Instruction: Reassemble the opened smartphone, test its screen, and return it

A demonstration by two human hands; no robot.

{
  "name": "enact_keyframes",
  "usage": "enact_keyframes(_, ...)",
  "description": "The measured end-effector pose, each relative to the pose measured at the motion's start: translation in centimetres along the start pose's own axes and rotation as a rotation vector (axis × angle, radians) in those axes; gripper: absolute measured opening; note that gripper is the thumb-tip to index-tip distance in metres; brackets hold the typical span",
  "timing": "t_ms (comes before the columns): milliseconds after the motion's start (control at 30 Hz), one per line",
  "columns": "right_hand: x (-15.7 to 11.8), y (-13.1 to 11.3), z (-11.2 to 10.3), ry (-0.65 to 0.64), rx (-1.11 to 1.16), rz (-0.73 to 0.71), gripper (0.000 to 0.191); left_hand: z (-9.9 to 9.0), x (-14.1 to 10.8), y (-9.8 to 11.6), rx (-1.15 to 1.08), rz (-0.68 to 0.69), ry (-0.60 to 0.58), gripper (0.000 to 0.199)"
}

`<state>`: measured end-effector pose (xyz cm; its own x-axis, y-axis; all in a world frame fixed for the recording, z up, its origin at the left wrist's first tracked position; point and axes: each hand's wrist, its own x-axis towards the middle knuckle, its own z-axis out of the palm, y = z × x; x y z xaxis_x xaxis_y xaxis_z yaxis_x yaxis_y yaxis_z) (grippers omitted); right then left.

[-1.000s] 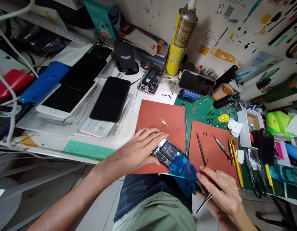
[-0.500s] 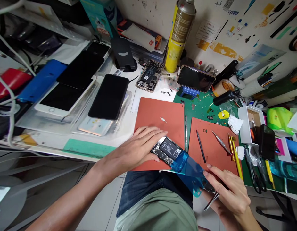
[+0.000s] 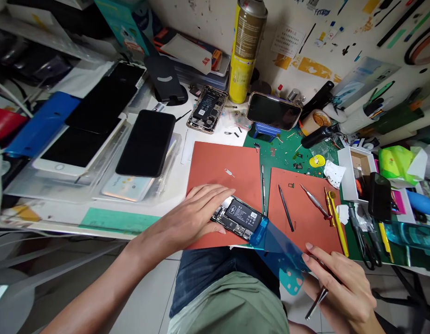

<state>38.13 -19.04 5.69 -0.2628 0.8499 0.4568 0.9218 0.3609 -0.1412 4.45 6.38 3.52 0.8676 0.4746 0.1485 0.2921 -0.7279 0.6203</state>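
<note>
An opened phone (image 3: 240, 215) lies tilted on the left orange mat (image 3: 228, 160), its battery and circuit board exposed. My left hand (image 3: 204, 211) grips its upper left end, fingers over the top and thumb at the near edge. Blue transparent film (image 3: 287, 246) covers the phone's right end and stretches down to the right. My right hand (image 3: 340, 278) pinches the film's far end between thumb and fingers, with a metal tool (image 3: 316, 304) also tucked in that hand.
The right orange mat (image 3: 298, 204) carries a black stick, a tweezer-like tool and a yellow brush (image 3: 338, 225). Phones (image 3: 147, 144) are stacked at left. An opened phone (image 3: 207, 109), a yellow spray can (image 3: 243, 69) and a propped phone (image 3: 273, 111) stand or lie behind.
My right hand has moved right and down, drawing the film with it. Less of the phone's right end is covered by film. My left hand still grips the phone.
</note>
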Motion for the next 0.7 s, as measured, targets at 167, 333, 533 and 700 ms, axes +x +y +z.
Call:
enact_keyframes(167, -0.5, -1.4, -1.3, -0.102, 0.094, 0.010, 0.037, 0.3, -0.3, -0.6, 0.024, -0.029, -0.043, 0.077)
enact_keyframes(333, 0.3, -3.9, -1.5, -0.090, 0.123, -0.019, 0.034, 0.3, -0.2, -0.3, 0.023, -0.063, -0.046, 0.076)
enact_keyframes(533, 2.6, -7.9, 1.1, 0.026, 0.159, 0.019, 0.019, 0.4, -0.2, -0.2, 0.002, -0.065, -0.055, 0.076)
enact_keyframes(700, 5.8, -9.0, 3.9, 0.131, 0.229, -0.243, 0.008, 0.4, -0.3, -0.1, 0.006, -0.100, -0.067, 0.076)
